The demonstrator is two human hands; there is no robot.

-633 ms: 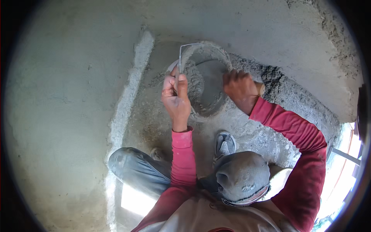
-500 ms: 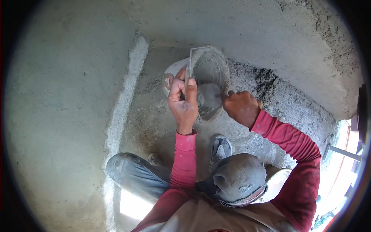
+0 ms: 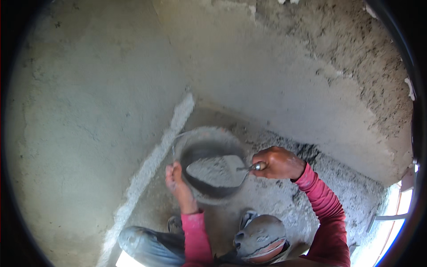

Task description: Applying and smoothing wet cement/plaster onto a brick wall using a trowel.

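Observation:
My right hand [image 3: 280, 163] is closed round the handle of a trowel [image 3: 235, 165]. A heap of wet grey mortar [image 3: 210, 171] covers most of its blade, which lies level over the mouth of a round bucket [image 3: 205, 133]. The bucket's inside is dark and partly hidden beneath the blade. At the bucket's left edge, my left hand [image 3: 179, 182] has its fingers curled at the rim, close to the thin wire handle [image 3: 174, 144].
A pale rough strip [image 3: 153, 162] runs along the foot of the smooth left wall [image 3: 89, 111]. Rough mortar [image 3: 320, 187] lies on the floor at right, below another wall [image 3: 267, 75]. My bent knees [image 3: 147, 244] are near the bucket. Bright light enters at lower right.
My right hand has lifted the trowel out of the bucket with mortar on it. The bucket now opens more upward, and my left hand has dropped from the raised handle to its rim.

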